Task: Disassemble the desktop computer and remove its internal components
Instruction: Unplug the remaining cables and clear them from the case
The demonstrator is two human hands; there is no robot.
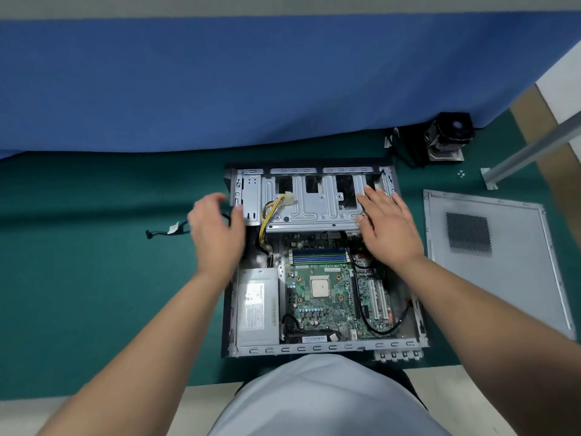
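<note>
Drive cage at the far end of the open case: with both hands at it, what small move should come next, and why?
Probably lift the drive cage up and out. The right hand lies flat on its right end, the left hand reaches its left edge, blurred. The yellow power cable hangs loose beside it, the heatsink fan and side panel are already off.

1. The desk [110,294] is covered with a dark green mat and backed by a blue partition [251,83]
2. The open computer case [323,349] lies flat on it at the middle
3. The grey side panel [509,278] lies flat just to the right of the case
4. A loose black cable [163,231] lies to the left
5. A cooler with fan [448,136] stands at the far right, with small screws [461,174] near it
</note>
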